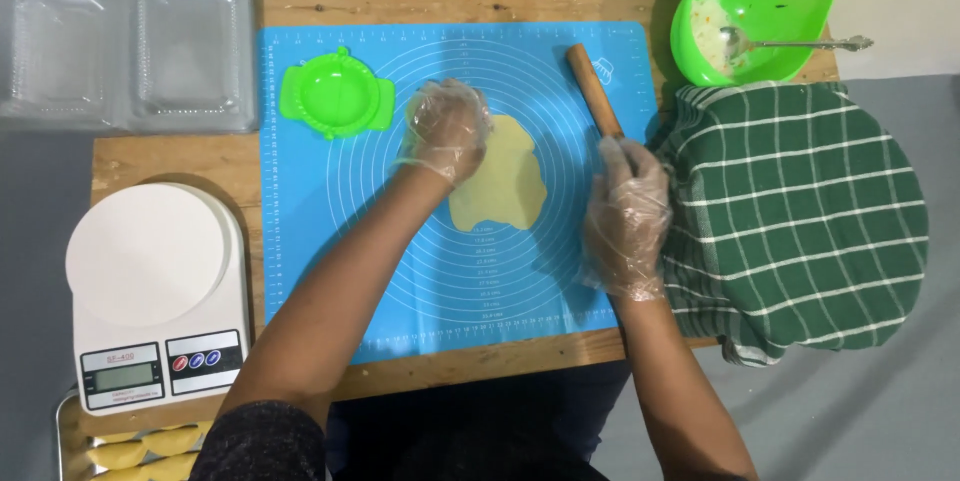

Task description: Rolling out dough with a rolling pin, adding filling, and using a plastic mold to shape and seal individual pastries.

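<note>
Gloved right hand (626, 216) grips rolling pin (594, 91) near blue mat's (320, 241) right edge; left hand (447, 129), fingers curled, presses dough sheet (505, 176) mid-mat. Bare mat below. Wooden tabletop (170, 156).

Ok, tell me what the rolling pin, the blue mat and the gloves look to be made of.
Rolling pin: looks like wood, matte brown, unpainted. Blue mat: probably silicone or soft plastic, lying flat, smooth with printed white rings and rulers. Gloves on the left hand and right hand: thin clear plastic film, crinkled and shiny, skin showing through.
</note>
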